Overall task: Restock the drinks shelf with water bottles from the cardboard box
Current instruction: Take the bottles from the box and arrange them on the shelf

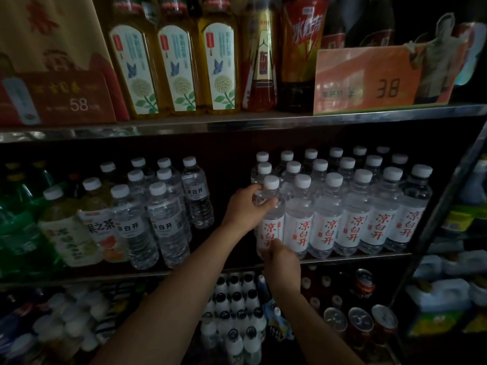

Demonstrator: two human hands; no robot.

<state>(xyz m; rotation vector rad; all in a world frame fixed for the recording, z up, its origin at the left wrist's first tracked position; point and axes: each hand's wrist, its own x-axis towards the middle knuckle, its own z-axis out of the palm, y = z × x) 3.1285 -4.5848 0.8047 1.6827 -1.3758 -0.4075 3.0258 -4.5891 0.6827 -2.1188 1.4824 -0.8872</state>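
A water bottle (271, 219) is grasped at its shoulder by the left hand (246, 209) and at its base by the right hand (280, 262). The bottle is held upright at the near edge of the middle shelf (355, 256), touching the left end of the row of red-lettered bottles (355, 219). Smaller water bottles (163, 217) are seen further left.
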